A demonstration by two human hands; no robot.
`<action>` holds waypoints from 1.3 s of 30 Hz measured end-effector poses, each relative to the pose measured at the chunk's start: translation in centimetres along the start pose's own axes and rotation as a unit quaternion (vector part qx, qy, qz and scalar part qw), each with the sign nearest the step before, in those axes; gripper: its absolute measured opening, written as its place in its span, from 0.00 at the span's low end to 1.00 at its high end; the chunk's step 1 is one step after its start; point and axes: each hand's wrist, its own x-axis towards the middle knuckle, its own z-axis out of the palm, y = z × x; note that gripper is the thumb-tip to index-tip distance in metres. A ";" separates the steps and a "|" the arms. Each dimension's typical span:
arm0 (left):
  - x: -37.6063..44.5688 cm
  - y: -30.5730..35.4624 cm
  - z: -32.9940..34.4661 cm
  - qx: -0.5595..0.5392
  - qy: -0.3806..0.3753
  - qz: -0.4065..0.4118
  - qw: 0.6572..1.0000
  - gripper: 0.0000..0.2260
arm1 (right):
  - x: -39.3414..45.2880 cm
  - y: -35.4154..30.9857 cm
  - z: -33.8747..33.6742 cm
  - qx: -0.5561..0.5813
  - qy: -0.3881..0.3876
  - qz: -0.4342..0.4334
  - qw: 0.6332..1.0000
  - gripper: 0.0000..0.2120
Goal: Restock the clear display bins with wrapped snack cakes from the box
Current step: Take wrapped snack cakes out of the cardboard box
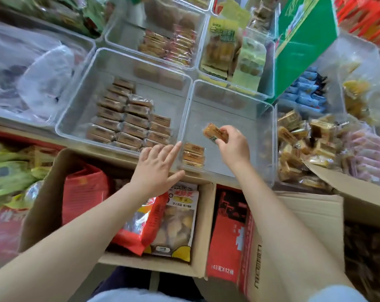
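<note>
My right hand [233,147] pinches a wrapped orange-brown snack cake [214,132] above the nearly bare right clear bin [269,118]. Three like cakes [193,155] lie stacked in that bin's near left corner. My left hand [157,168] is open, fingers straight, its index finger touching the rim between the two bins. The left clear bin [80,88] holds several rows of brown wrapped cakes [128,120]. Loose wrapped cakes [302,144] are heaped at the right, next to a cardboard box flap [337,179].
An open cardboard box [45,190] below my hands holds red snack bags [84,190] and a yellow-labelled bag [180,219]. A red carton [228,236] stands beside it. More clear bins with snacks [169,44] sit behind, a green box [302,40] at the back right.
</note>
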 end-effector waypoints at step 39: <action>-4.9 26.3 -4.4 -0.319 -0.094 0.196 0.923 0.33 | -21.0 12.8 -23.0 0.074 0.170 0.022 0.982 0.10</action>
